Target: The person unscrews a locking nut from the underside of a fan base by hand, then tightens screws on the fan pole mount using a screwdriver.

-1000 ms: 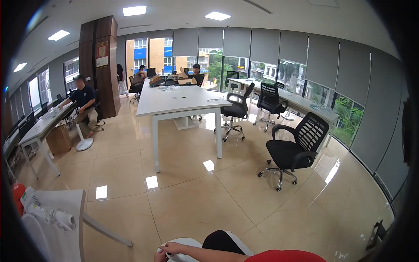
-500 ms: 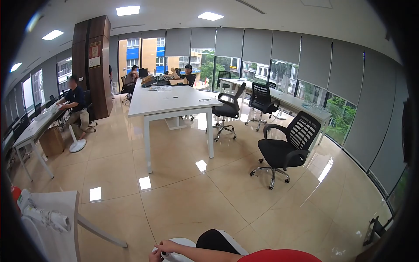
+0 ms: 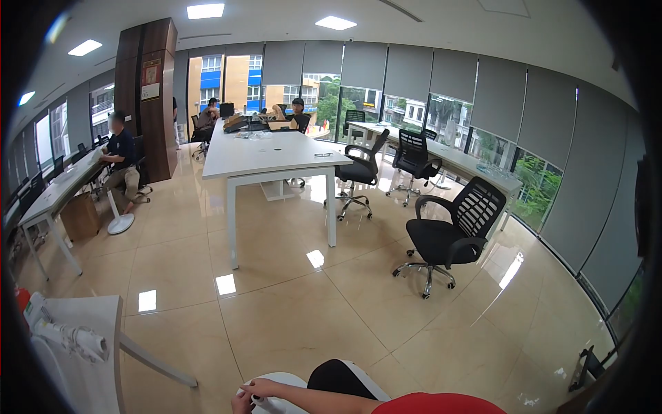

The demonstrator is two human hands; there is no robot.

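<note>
At the bottom edge, my right hand (image 3: 258, 388) reaches in from the right, its fingers bent and brought together. My left hand (image 3: 241, 401) meets it at the fingertips, partly cut off by the frame. Whatever is pinched between them is too small or hidden to make out. Just below my right hand stands a white pole (image 3: 265, 406) with a dark tip; I cannot tell whether the hand touches it. A white rounded base (image 3: 286, 379) shows behind my right wrist.
A white table (image 3: 89, 314) at the lower left bears a white device with a wrapped part (image 3: 86, 341). A long white desk (image 3: 269, 157) and a black swivel chair (image 3: 441, 234) stand ahead. A seated person (image 3: 123, 152) is at the left, near a white stand (image 3: 121, 222).
The view has shifted slightly. Both hands stay together by the white pole, with only a small shift. The seated person at the left has moved their arms a little.
</note>
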